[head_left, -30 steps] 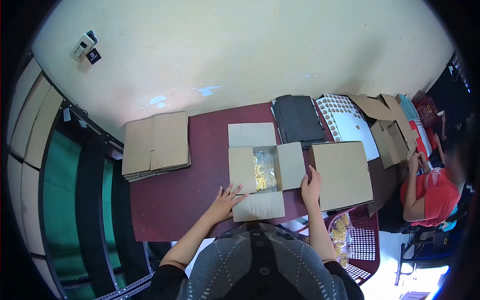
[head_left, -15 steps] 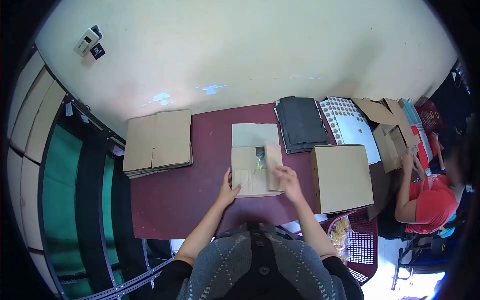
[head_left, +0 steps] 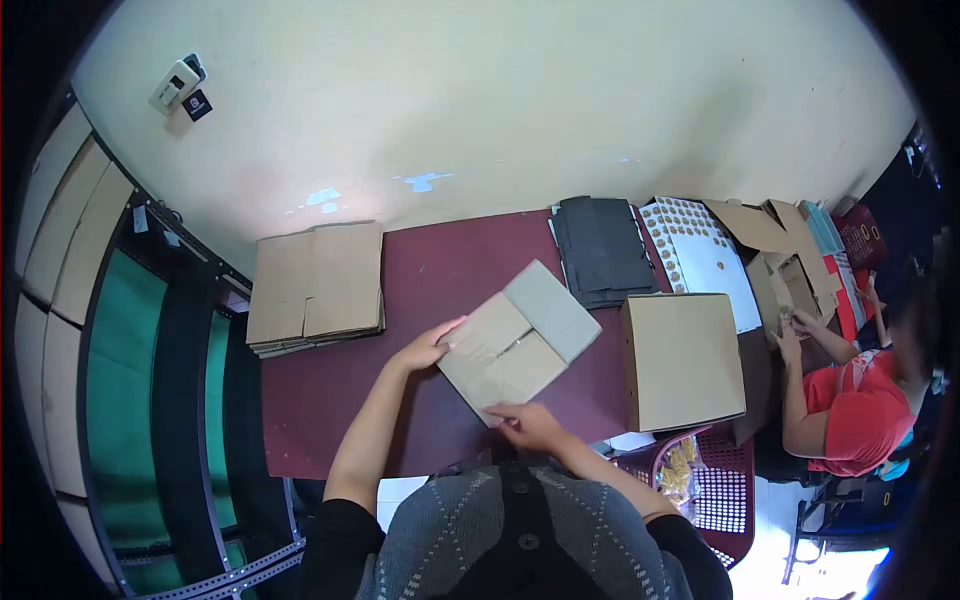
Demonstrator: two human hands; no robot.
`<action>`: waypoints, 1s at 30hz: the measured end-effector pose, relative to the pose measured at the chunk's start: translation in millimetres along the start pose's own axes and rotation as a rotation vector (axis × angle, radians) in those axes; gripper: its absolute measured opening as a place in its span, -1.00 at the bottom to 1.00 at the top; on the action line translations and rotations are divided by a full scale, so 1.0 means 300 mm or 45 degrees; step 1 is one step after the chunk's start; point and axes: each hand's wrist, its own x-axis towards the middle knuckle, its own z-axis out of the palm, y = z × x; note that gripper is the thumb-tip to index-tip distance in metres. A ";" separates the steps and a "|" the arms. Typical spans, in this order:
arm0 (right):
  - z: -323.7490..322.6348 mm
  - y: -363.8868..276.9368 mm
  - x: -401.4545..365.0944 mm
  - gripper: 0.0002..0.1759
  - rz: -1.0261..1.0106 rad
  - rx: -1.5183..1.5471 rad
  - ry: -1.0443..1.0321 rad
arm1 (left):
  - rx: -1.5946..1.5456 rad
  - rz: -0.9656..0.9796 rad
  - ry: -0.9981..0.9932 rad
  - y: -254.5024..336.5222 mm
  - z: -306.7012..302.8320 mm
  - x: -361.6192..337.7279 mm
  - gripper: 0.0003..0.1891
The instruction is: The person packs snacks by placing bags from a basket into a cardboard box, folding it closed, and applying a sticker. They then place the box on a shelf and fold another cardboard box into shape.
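A small cardboard box (head_left: 505, 350) lies turned at an angle on the dark red table (head_left: 330, 425) in front of me. Two of its flaps are folded down almost edge to edge with a narrow gap, while a paler flap (head_left: 553, 310) sticks out at its upper right. My left hand (head_left: 428, 346) grips the box's left corner, thumb on top. At the near corner, my right hand (head_left: 527, 425) has its fingers closed on the edge. Whatever lies inside the box is hidden.
Flattened cardboard (head_left: 315, 285) is stacked at the left. Black sheets (head_left: 605, 250), a sticker sheet (head_left: 700, 250) and a larger carton (head_left: 685, 360) stand to the right. A basket (head_left: 725, 495) holding yellow packets sits below. A co-worker (head_left: 855, 410) handles an open box at far right.
The box has been turned at an angle, and its raised right flap is now folded down. My left hand moved up and left; my right hand came down to the near corner.
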 end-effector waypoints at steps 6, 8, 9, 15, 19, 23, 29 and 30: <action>-0.027 0.007 0.024 -0.70 0.195 0.578 -0.057 | 0.544 -0.226 -0.126 0.143 0.111 0.099 -0.34; 0.001 0.035 0.041 -0.73 0.226 0.787 -0.038 | 0.684 -0.178 -0.115 0.224 0.178 0.122 -0.27; 0.012 0.054 0.044 -0.74 0.249 0.996 -0.027 | 0.822 -0.135 -0.095 0.243 0.218 0.136 -0.20; 0.053 0.150 0.045 -0.73 0.145 1.062 -0.034 | 1.055 0.212 0.145 0.213 0.469 0.182 0.06; 0.013 0.155 0.015 -0.75 0.327 1.133 -0.095 | 1.035 0.178 0.261 0.215 0.518 0.225 0.08; -0.090 0.198 -0.045 -0.76 0.344 0.681 0.476 | 1.314 0.283 0.066 0.166 0.537 0.233 -0.15; -0.322 0.365 -0.072 -0.85 0.492 0.229 1.255 | 1.383 0.425 0.127 0.183 0.540 0.211 -0.33; -0.339 0.375 -0.062 -0.84 0.530 0.260 1.267 | 1.421 0.455 0.099 0.180 0.535 0.213 -0.33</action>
